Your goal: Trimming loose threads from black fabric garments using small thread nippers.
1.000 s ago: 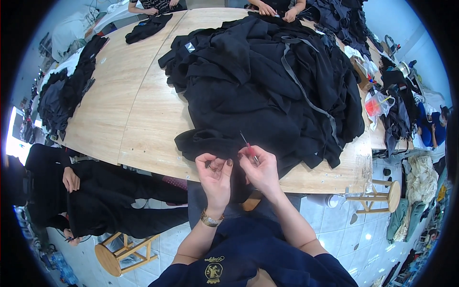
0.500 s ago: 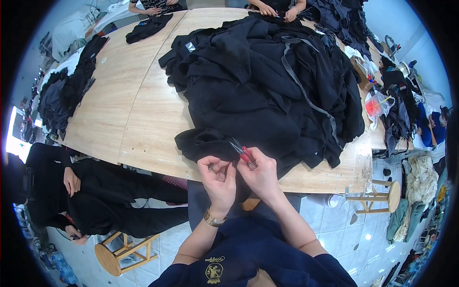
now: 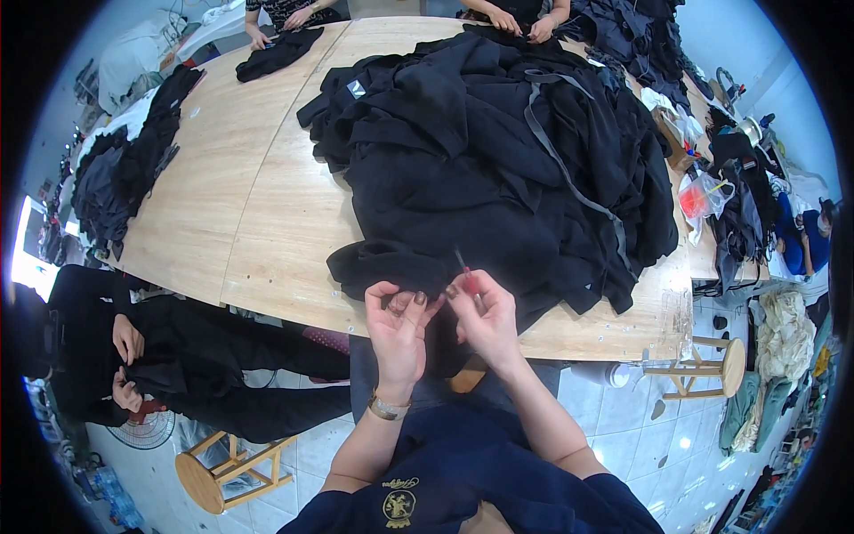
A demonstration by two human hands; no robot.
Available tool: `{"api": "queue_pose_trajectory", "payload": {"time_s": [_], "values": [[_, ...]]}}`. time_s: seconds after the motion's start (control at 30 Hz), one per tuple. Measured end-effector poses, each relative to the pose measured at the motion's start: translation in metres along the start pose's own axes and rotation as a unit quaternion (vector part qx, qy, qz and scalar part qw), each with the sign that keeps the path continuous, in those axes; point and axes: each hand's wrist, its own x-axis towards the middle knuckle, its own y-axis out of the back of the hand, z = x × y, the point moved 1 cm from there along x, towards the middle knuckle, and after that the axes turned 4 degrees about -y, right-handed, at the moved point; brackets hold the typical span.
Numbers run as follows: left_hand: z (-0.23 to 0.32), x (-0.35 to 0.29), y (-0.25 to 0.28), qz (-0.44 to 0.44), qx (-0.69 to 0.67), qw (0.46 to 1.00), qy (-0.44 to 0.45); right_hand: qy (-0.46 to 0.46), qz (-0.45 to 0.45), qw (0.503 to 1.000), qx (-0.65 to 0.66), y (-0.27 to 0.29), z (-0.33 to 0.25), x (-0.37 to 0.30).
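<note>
At the table's near edge my left hand (image 3: 397, 331) pinches the edge of a black garment (image 3: 389, 263), thumb and fingers pressed together. Just to its right, my right hand (image 3: 486, 313) is closed round a small pair of red-handled scissors (image 3: 469, 278). Their dark blades point up and away over the cloth. Both hands' fingertips nearly meet at the fabric; whether a thread lies between them is too small to tell. The garment runs into a large heap of black clothes (image 3: 498, 151), and part of it drops over the edge toward my lap.
The wooden table (image 3: 200, 205) holds another pile of dark clothes (image 3: 111, 178) at left. Two people work on black cloth along the far side; one sits at my left with black fabric (image 3: 240, 356). Wooden stools (image 3: 203, 481) stand on both sides. A bagged red drink (image 3: 698, 198) sits at right.
My right hand has turned the scissors, so the blades now point more straight away from me. My fingertips have drawn closer together. The person at left has brought both hands together on the fabric.
</note>
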Motion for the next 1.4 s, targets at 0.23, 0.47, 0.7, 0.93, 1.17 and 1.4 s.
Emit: {"api": "queue_pose_trajectory", "payload": {"time_s": [0.23, 0.47, 0.7, 0.93, 1.17, 1.4], "values": [[-0.002, -0.001, 0.005, -0.016, 0.152, 0.984, -0.097, 0.204, 0.041, 0.941, -0.266, -0.005, -0.001, 0.001], [0.002, -0.004, -0.001, -0.011, 0.216, 0.97, -0.112, 0.269, 0.027, 0.904, -0.332, -0.003, 0.001, -0.003], [0.001, -0.005, -0.001, -0.008, 0.206, 0.973, -0.105, 0.275, 0.025, 0.9, -0.339, -0.002, 0.008, 0.0], [0.002, 0.0, 0.002, -0.012, 0.063, 0.997, -0.033, 0.029, 0.016, 0.999, -0.031, 0.002, -0.002, -0.002], [0.003, -0.004, 0.001, -0.012, 0.165, 0.982, -0.086, 0.324, 0.047, 0.888, -0.324, -0.006, 0.0, -0.002], [0.002, -0.002, 0.001, -0.013, 0.06, 0.998, -0.035, 0.086, 0.052, 0.995, -0.008, -0.006, -0.001, -0.003]]}}
